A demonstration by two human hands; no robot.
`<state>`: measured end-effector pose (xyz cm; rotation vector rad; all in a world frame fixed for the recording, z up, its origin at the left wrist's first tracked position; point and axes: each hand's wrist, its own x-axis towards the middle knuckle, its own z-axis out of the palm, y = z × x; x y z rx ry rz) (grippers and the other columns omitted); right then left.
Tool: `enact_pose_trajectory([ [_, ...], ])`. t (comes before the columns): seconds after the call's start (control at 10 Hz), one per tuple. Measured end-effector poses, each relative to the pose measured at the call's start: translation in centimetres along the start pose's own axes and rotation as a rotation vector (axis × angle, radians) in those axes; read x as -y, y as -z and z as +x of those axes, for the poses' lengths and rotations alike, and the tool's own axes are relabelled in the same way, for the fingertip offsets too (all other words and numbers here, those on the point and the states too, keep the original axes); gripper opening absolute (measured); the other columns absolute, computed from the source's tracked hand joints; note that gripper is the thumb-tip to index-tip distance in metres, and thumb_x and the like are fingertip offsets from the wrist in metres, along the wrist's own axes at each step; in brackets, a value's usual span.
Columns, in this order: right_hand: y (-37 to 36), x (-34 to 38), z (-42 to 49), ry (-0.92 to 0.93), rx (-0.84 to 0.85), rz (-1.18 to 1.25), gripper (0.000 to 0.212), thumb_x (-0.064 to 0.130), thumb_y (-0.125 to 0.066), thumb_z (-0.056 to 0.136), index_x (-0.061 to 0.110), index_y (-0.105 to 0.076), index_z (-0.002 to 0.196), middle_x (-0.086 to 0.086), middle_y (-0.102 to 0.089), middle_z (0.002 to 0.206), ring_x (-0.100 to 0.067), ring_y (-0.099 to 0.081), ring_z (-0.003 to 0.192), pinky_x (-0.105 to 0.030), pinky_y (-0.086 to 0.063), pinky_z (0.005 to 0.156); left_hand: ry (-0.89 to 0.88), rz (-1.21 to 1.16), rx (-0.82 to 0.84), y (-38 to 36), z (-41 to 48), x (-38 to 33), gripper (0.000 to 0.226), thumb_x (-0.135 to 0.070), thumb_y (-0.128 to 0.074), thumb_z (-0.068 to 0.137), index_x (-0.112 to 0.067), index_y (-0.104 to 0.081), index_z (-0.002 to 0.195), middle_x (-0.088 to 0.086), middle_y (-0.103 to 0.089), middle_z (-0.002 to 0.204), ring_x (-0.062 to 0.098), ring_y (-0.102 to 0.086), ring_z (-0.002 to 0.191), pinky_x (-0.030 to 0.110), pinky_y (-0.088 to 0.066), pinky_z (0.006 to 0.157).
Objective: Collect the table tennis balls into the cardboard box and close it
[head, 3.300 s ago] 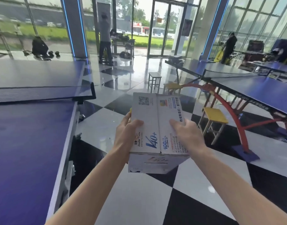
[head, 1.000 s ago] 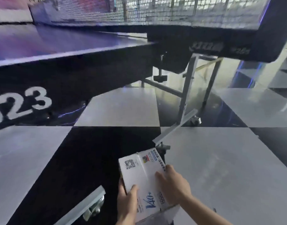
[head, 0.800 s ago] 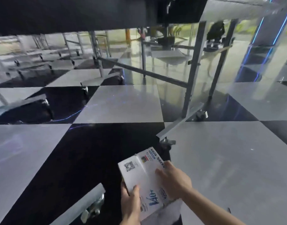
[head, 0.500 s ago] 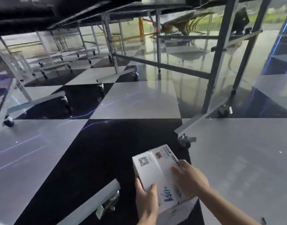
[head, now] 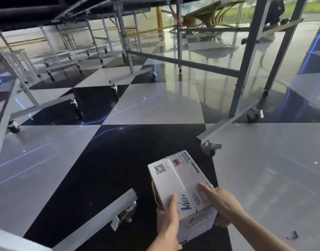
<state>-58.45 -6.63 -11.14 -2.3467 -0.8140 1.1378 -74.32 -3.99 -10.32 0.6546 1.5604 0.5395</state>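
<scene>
Head view: cardboard box (head: 177, 180) is held low over a black floor tile (head: 119, 169), near a table castor (head: 209, 149), top flaps folded down. I cannot tell whether it touches the floor. Left hand (head: 167, 220) grips the near left corner, thumb on top. Right hand (head: 222, 203) lays fingers along the right flap and wraps the near right edge. I judge the box light, thin-walled and easily dented, so I hold it at the corners, not the flap centres.
</scene>
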Motion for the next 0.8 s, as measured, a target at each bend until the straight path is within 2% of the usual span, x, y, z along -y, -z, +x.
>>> enact_pose_trajectory([
  [0.1, -0.3, 0.9, 1.1, -0.009, -0.039, 0.118, 0.058, 0.070, -0.049, 0.077, 0.014, -0.064, 0.086, -0.004, -0.069, 0.075, -0.024, -0.070, 0.059, -0.035, -0.059, 0.051, 0.108, -0.152, 0.048, 0.1, 0.7, -0.9, 0.052, -0.046, -0.072, 0.075, -0.016, -0.046, 0.109, 0.013, -0.059, 0.094, 0.032, -0.056, 0.079, 0.048, -0.051, 0.068],
  [0.2, -0.8, 1.6, 2.5, 0.019, -0.086, 0.265, 0.051, 0.064, -0.058, 0.076, 0.014, -0.069, 0.078, -0.004, -0.071, 0.073, -0.021, -0.069, 0.064, -0.036, -0.061, 0.059, 0.111, -0.209, 0.023, -0.1, 1.8, -1.4, 0.055, -0.043, -0.077, 0.071, -0.012, -0.049, 0.106, 0.014, -0.057, 0.097, 0.033, -0.054, 0.084, 0.048, -0.051, 0.068],
  [0.3, -1.7, 2.6, 3.9, 0.071, -0.124, 0.414, 0.042, 0.057, -0.066, 0.075, 0.015, -0.070, 0.072, -0.004, -0.071, 0.070, -0.018, -0.067, 0.065, -0.037, -0.061, 0.062, 0.090, -0.296, -0.028, 0.0, 3.3, -2.1, 0.053, -0.043, -0.081, 0.066, -0.011, -0.055, 0.100, 0.013, -0.056, 0.098, 0.034, -0.053, 0.096, 0.049, -0.052, 0.085],
  [0.4, -2.8, 3.9, 5.3, 0.121, -0.173, 0.516, 0.037, 0.051, -0.068, 0.077, 0.014, -0.067, 0.077, -0.005, -0.070, 0.072, -0.019, -0.068, 0.068, -0.041, -0.060, 0.069, 0.081, -0.419, -0.084, 0.0, 4.6, -2.8, 0.047, -0.042, -0.082, 0.064, -0.008, -0.059, 0.088, 0.012, -0.058, 0.090, 0.032, -0.055, 0.092, 0.042, -0.055, 0.079],
  [0.5, -3.7, 5.0, 6.2, 0.139, -0.201, 0.513, 0.042, 0.053, -0.063, 0.080, 0.012, -0.062, 0.092, -0.005, -0.069, 0.078, -0.018, -0.067, 0.071, -0.042, -0.059, 0.074, 0.005, -0.449, -0.109, -0.3, 5.2, -3.8, 0.040, -0.044, -0.079, 0.067, -0.010, -0.061, 0.077, 0.010, -0.059, 0.079, 0.029, -0.059, 0.081, 0.032, -0.053, 0.061],
  [0.6, -3.4, 5.6, 6.1, 0.170, -0.210, 0.358, 0.047, 0.056, -0.056, 0.085, 0.012, -0.061, 0.100, -0.002, -0.068, 0.079, -0.014, -0.065, 0.069, -0.034, -0.057, 0.063, -0.048, -0.369, -0.099, 0.1, 5.5, -4.0, 0.032, -0.041, -0.077, 0.071, -0.013, -0.064, 0.078, 0.007, -0.062, 0.076, 0.022, -0.058, 0.070, 0.031, -0.052, 0.062],
  [0.7, -3.0, 5.7, 4.7, 0.265, -0.269, 0.208, 0.052, 0.055, -0.054, 0.086, 0.012, -0.054, 0.114, -0.001, -0.067, 0.091, -0.013, -0.061, 0.070, -0.028, -0.047, 0.056, -0.260, 0.068, -0.122, 0.0, 5.1, -3.4, 0.041, -0.044, -0.063, 0.083, -0.013, -0.062, 0.110, 0.008, -0.067, 0.104, 0.025, -0.062, 0.091, 0.036, -0.051, 0.083],
  [0.8, -2.1, 5.8, 2.6, 0.401, -0.351, 0.178, 0.063, 0.054, -0.056, 0.085, 0.014, -0.045, 0.132, -0.005, -0.065, 0.114, -0.022, -0.063, 0.094, -0.036, -0.053, 0.073, -0.379, 0.394, -0.177, -0.6, 3.4, -4.2, 0.052, -0.048, -0.046, 0.091, -0.013, -0.046, 0.130, 0.007, -0.059, 0.125, 0.027, -0.059, 0.107, 0.037, -0.048, 0.090],
])
